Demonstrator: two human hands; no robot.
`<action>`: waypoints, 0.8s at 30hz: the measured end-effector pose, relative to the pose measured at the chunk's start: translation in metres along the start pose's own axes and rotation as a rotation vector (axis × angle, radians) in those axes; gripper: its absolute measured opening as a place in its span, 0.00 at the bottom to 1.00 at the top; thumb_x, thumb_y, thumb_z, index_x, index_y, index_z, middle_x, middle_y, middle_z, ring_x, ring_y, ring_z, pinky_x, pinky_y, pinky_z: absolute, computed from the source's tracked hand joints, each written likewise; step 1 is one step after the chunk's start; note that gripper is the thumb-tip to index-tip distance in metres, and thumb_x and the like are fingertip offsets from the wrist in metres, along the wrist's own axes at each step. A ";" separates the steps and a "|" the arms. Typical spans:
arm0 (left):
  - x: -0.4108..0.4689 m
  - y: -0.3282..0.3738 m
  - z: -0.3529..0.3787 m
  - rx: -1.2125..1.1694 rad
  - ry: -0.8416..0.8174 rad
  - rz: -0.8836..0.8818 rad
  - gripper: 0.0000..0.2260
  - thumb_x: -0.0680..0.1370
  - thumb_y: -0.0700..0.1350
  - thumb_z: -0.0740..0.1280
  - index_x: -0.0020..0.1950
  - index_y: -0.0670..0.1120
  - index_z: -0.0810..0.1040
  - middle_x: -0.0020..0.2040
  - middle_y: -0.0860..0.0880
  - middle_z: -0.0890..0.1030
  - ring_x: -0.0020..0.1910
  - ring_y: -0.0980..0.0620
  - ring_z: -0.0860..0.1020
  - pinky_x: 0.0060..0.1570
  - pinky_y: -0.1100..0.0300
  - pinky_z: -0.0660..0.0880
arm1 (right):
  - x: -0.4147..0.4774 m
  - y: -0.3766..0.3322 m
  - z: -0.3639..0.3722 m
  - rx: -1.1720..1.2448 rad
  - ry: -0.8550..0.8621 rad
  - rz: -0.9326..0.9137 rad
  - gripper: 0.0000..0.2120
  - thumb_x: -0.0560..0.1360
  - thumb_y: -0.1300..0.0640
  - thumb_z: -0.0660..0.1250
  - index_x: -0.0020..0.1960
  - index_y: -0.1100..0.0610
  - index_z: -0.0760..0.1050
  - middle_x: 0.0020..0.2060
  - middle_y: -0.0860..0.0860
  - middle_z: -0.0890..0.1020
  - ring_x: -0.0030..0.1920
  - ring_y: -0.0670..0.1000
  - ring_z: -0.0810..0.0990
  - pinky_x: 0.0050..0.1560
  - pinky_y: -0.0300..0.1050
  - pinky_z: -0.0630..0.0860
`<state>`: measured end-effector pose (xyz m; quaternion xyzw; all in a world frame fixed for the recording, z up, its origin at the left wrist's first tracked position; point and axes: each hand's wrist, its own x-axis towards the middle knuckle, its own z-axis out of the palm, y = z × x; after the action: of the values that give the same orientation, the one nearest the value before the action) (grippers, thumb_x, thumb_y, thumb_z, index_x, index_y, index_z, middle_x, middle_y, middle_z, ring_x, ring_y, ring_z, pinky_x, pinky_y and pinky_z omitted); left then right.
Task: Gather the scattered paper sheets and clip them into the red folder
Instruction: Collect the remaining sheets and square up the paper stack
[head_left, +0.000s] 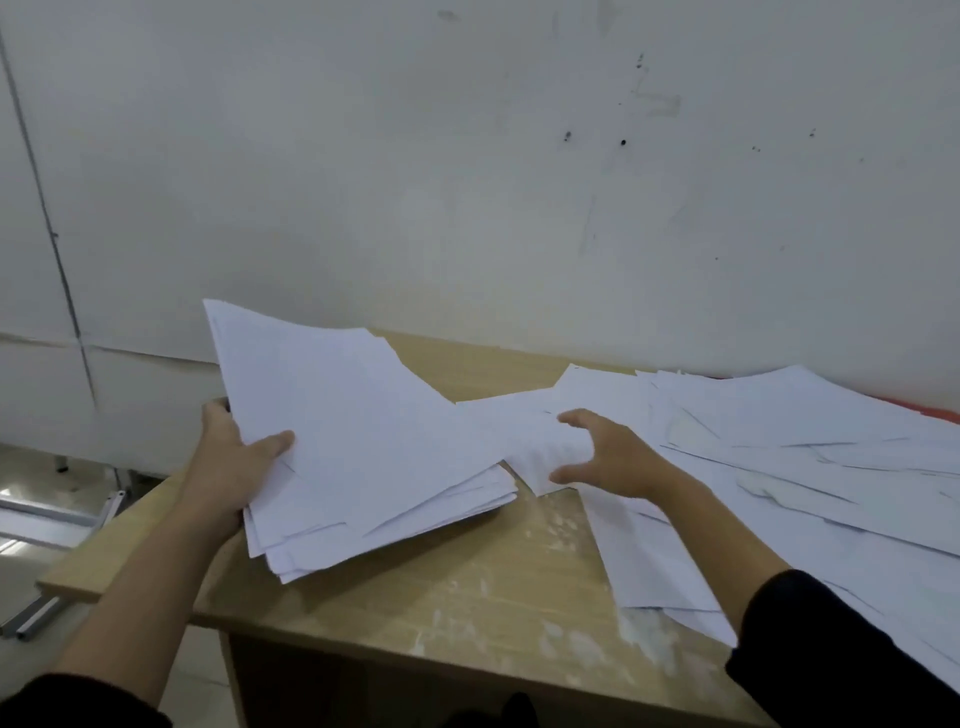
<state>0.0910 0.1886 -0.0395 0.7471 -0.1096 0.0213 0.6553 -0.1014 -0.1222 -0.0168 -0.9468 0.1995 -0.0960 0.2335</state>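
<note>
My left hand (234, 467) grips a thick stack of white paper sheets (353, 431) by its left edge, thumb on top, with the stack's far end tilted up off the table. My right hand (608, 452) hovers over a loose sheet (524, 431) just right of the stack, fingers spread and bent, holding nothing. Several scattered sheets (789, 452) cover the right side of the table. A sliver of the red folder (935, 413) shows at the far right by the wall, mostly hidden under paper.
The wooden table (457, 587) has a worn, scuffed patch in front of me. A white wall (467, 182) stands right behind it. Metal frame parts (47, 514) lie on the floor to the left.
</note>
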 end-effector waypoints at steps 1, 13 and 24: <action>0.002 0.006 0.005 -0.024 -0.009 0.007 0.25 0.76 0.36 0.68 0.68 0.41 0.60 0.57 0.46 0.71 0.51 0.47 0.72 0.42 0.56 0.71 | -0.004 0.016 -0.008 -0.041 -0.054 0.066 0.40 0.68 0.48 0.76 0.74 0.53 0.61 0.72 0.48 0.66 0.71 0.50 0.64 0.66 0.41 0.62; 0.013 0.037 0.061 -0.159 -0.060 -0.040 0.23 0.77 0.35 0.67 0.68 0.38 0.60 0.57 0.45 0.71 0.45 0.48 0.73 0.34 0.60 0.70 | -0.030 0.057 -0.003 -0.362 -0.086 0.010 0.22 0.80 0.46 0.58 0.71 0.53 0.67 0.68 0.50 0.73 0.65 0.52 0.72 0.64 0.45 0.67; 0.016 -0.003 0.042 -0.050 0.039 -0.164 0.25 0.77 0.35 0.67 0.69 0.38 0.59 0.66 0.37 0.70 0.60 0.38 0.73 0.49 0.50 0.70 | -0.036 0.069 -0.021 -0.280 -0.132 0.004 0.25 0.77 0.45 0.65 0.72 0.49 0.67 0.71 0.44 0.69 0.69 0.47 0.69 0.63 0.38 0.62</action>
<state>0.1023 0.1451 -0.0457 0.7365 -0.0358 -0.0206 0.6752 -0.1619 -0.1711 -0.0349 -0.9740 0.1971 -0.0042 0.1120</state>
